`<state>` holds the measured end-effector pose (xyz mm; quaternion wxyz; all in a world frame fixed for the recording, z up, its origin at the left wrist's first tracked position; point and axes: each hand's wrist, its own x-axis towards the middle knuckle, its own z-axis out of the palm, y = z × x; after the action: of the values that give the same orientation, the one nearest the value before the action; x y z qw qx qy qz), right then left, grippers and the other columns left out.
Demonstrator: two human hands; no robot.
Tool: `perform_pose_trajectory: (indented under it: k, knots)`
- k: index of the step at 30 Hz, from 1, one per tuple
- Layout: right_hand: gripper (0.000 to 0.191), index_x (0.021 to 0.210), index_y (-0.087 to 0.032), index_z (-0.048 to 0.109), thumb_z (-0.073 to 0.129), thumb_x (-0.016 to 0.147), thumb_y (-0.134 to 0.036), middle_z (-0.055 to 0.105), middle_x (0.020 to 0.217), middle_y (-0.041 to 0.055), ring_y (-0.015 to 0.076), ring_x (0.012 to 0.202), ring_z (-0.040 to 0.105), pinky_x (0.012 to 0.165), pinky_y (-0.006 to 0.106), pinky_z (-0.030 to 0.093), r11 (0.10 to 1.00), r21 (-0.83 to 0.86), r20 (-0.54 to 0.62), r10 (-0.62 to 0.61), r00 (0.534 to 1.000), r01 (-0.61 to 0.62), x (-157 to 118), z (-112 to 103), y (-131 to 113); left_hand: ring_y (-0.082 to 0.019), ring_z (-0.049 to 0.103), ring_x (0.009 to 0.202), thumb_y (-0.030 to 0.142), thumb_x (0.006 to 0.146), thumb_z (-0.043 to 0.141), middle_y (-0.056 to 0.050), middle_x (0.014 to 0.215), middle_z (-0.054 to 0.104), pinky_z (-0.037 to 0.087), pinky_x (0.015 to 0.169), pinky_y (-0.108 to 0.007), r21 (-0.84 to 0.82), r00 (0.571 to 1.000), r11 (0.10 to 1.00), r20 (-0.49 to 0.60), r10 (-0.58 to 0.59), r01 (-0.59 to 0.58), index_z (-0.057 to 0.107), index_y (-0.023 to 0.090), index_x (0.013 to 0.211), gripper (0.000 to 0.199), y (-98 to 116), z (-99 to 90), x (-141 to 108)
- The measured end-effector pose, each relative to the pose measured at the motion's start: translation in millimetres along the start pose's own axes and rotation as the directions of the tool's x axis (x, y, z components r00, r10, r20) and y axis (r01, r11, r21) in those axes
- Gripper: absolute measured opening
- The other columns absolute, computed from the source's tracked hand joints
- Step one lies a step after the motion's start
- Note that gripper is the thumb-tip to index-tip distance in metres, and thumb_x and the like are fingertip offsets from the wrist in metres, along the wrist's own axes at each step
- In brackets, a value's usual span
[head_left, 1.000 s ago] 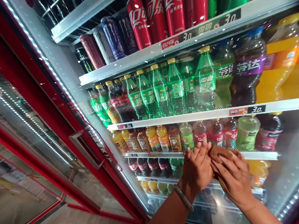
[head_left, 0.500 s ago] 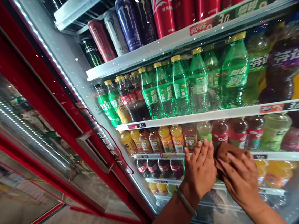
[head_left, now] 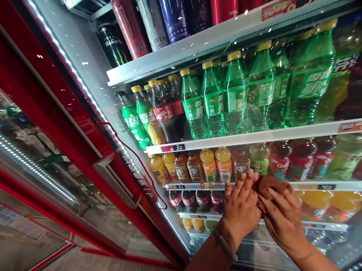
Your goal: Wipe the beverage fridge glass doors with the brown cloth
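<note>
My left hand [head_left: 242,206] lies with its fingers stretched out and pointing up, in front of the shelf with the small juice bottles. A bracelet [head_left: 224,244] circles that wrist. Close beside it, my right hand [head_left: 283,221] grips a brown cloth [head_left: 271,183], whose bunched upper part shows above the fingers. Just above the cloth stand a green-labelled bottle [head_left: 259,158] and a red-labelled bottle [head_left: 279,161]. Whether glass lies between my hands and the bottles is hard to tell.
Green soda bottles [head_left: 214,101] fill the shelf above, with energy drink cans [head_left: 130,26] higher up. To the left is a red door frame [head_left: 85,151] with a metal handle [head_left: 117,182]. A red cord [head_left: 139,159] hangs along the cooler's lit edge.
The view has shifted, so the upper bottles and cans look larger and farther right. Against the bottles, my right hand with the cloth has moved left and slightly down. My left hand stays flat.
</note>
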<state>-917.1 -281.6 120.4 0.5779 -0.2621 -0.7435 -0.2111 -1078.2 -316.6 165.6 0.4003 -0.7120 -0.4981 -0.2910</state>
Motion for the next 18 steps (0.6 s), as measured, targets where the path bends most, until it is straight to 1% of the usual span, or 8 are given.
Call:
perform_pose_trajectory:
  k: [2, 4, 7, 10, 12, 14, 16, 18]
  knots:
    - [0.089, 0.162, -0.032, 0.036, 0.071, 0.085, -0.004, 0.056, 0.151, 0.01, 0.034, 0.154, 0.036, 0.129, 0.062, 0.027, 1.0, 0.017, 0.072, -0.006, 0.997, 0.005, -25, -5, 5, -0.02, 0.002, 0.165, 0.039, 0.099, 0.05, 0.001, 0.169, 0.035, -0.009, 0.134, -0.05, -0.004, 1.0, 1.0, 0.005, -0.001, 0.001, 0.051, 0.019, 0.153, 0.058, -6, 0.6, -8]
    - [0.087, 0.161, -0.037, 0.038, 0.07, 0.086, -0.006, 0.051, 0.157, 0.0086, 0.0354, 0.152, 0.038, 0.128, 0.063, 0.03, 0.999, -0.026, 0.081, 0.045, 0.996, -0.043, -33, -17, 18, -0.019, 0.004, 0.165, 0.037, 0.098, 0.054, 0.001, 0.167, 0.04, -0.007, 0.135, -0.049, -0.002, 1.0, 1.0, 0.002, -0.003, 0.003, 0.053, 0.021, 0.152, 0.056, -11, 1.7, -15]
    - [0.083, 0.158, -0.041, 0.043, 0.071, 0.086, -0.01, 0.041, 0.164, 0.008, 0.0395, 0.148, 0.043, 0.122, 0.064, 0.035, 0.978, -0.118, -0.059, 0.168, 0.984, -0.174, -6, -27, 29, -0.018, 0.01, 0.164, 0.034, 0.097, 0.057, 0.0, 0.163, 0.047, -0.005, 0.136, -0.046, -0.013, 1.0, 1.0, -0.01, 0.004, -0.004, 0.055, 0.022, 0.15, 0.054, -15, 3.2, -22]
    - [0.078, 0.158, -0.036, 0.045, 0.068, 0.088, -0.011, 0.04, 0.165, 0.0115, 0.0404, 0.149, 0.041, 0.123, 0.066, 0.03, 0.944, -0.163, -0.184, 0.257, 0.949, -0.287, 33, -11, 12, -0.019, 0.011, 0.164, 0.03, 0.097, 0.055, -0.002, 0.16, 0.051, -0.005, 0.136, -0.047, -0.035, 0.999, 0.999, 0.0, -0.038, 0.038, 0.052, 0.019, 0.153, 0.057, -18, 2.4, -24]
    - [0.077, 0.157, -0.034, 0.045, 0.068, 0.088, -0.01, 0.047, 0.159, 0.0115, 0.0376, 0.151, 0.039, 0.125, 0.064, 0.028, 0.964, -0.149, -0.161, 0.194, 0.968, -0.218, 39, 6, -7, -0.02, 0.01, 0.164, 0.028, 0.096, 0.053, -0.005, 0.158, 0.055, -0.005, 0.135, -0.048, -0.053, 0.997, 0.996, -0.002, -0.072, 0.072, 0.051, 0.015, 0.154, 0.059, -22, 0.5, -26]
    - [0.074, 0.153, -0.035, 0.05, 0.069, 0.088, -0.008, 0.059, 0.145, 0.0077, 0.0337, 0.151, 0.039, 0.127, 0.062, 0.03, 0.994, -0.089, -0.06, 0.059, 0.996, -0.065, 24, 18, -20, -0.019, 0.009, 0.164, 0.028, 0.096, 0.052, -0.007, 0.155, 0.058, -0.006, 0.135, -0.047, -0.063, 0.997, 0.995, -0.005, -0.082, 0.081, 0.051, 0.012, 0.153, 0.06, -29, -1.7, -29]
    - [0.066, 0.147, -0.035, 0.056, 0.068, 0.088, -0.008, 0.065, 0.134, 0.0039, 0.0316, 0.151, 0.041, 0.127, 0.063, 0.03, 0.999, -0.01, 0.038, -0.04, 0.998, 0.04, 0, 19, -22, -0.018, 0.01, 0.164, 0.027, 0.096, 0.051, -0.008, 0.153, 0.06, -0.006, 0.135, -0.047, -0.062, 0.996, 0.994, -0.007, -0.09, 0.089, 0.051, 0.012, 0.153, 0.059, -37, -3.3, -33]
    - [0.063, 0.144, -0.036, 0.057, 0.066, 0.089, -0.008, 0.063, 0.14, 0.0034, 0.032, 0.149, 0.043, 0.126, 0.065, 0.031, 1.0, 0.013, 0.088, -0.024, 0.996, 0.023, -16, 9, -15, -0.017, 0.014, 0.164, 0.026, 0.096, 0.051, -0.007, 0.151, 0.062, -0.005, 0.135, -0.048, -0.059, 0.994, 0.992, -0.013, -0.111, 0.11, 0.05, 0.014, 0.153, 0.058, -45, -4.0, -38]
